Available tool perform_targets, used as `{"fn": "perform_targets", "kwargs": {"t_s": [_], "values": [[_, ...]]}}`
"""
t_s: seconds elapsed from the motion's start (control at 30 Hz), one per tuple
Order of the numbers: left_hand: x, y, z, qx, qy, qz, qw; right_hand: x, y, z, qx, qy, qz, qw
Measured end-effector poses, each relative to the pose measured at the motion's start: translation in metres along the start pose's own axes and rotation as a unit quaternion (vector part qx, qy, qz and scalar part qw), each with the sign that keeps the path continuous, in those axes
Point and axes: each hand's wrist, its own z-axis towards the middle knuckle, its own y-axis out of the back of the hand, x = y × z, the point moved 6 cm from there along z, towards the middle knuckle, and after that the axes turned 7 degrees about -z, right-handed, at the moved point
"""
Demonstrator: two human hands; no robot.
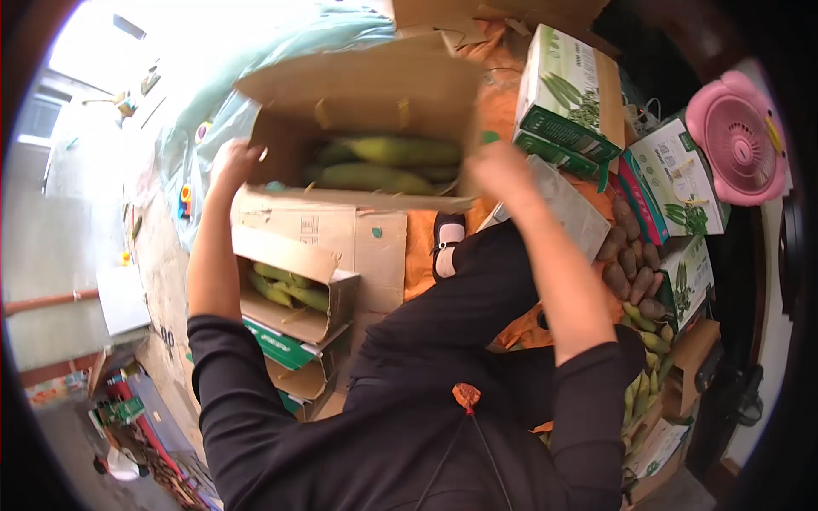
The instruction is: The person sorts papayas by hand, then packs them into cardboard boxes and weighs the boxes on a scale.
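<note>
In front of me I hold up an open cardboard box (366,77), tilted so that its inside faces me. Several long green vegetables (405,152), which look like gourds or cucumbers, lie along its lower side. My left hand (236,162) is closed on the box's left edge. On the opposite edge my right hand (501,170) is closed too, a little blurred. Below the raised box, a smaller open carton (341,302) with similar green vegetables (285,285) rests on other stacked cartons (294,353) at my left.
Printed vegetable boxes (558,94) stand at the right, near a pink fan (737,140). Reddish-brown potato-like tubers (630,255) and more long green vegetables (648,366) lie beside my leg. An orange sheet (419,247) and flattened cardboard (379,255) cover the floor. Pale plastic sheeting (200,128) hangs at left.
</note>
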Motion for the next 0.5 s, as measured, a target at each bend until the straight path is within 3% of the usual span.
{"fn": "perform_targets", "kwargs": {"t_s": [0.07, 0.17, 0.2, 0.23, 0.27, 0.3, 0.33, 0.4, 0.5], "values": [[0.038, -0.015, -0.051, -0.051, 0.002, 0.099, 0.994, 0.041, -0.044, -0.003, 0.045, 0.003, 0.003, 0.999], [0.110, -0.056, -0.112, 0.060, 0.082, 0.192, 0.976, 0.088, -0.099, -0.027, 0.091, -0.006, 0.090, 0.992], [0.109, -0.054, -0.130, 0.120, 0.159, 0.229, 0.953, 0.098, -0.136, -0.031, 0.086, 0.012, 0.088, 0.992], [0.122, -0.064, -0.147, 0.140, 0.159, 0.245, 0.946, 0.108, -0.157, -0.044, 0.088, 0.016, 0.076, 0.993], [0.157, -0.095, -0.175, 0.089, 0.117, 0.283, 0.948, 0.114, -0.182, -0.055, 0.190, 0.030, 0.067, 0.979], [0.139, -0.082, -0.178, 0.098, 0.277, 0.179, 0.939, 0.116, -0.222, -0.066, 0.185, 0.058, 0.063, 0.979], [0.107, -0.067, -0.172, 0.098, 0.328, 0.133, 0.930, 0.117, -0.257, -0.076, 0.204, 0.100, 0.008, 0.974], [0.093, -0.080, -0.165, 0.106, 0.418, 0.119, 0.894, 0.116, -0.248, -0.089, 0.275, 0.094, 0.009, 0.957], [0.121, -0.114, -0.170, 0.084, 0.444, 0.066, 0.890, 0.133, -0.179, -0.072, 0.247, 0.163, 0.102, 0.950]]}}
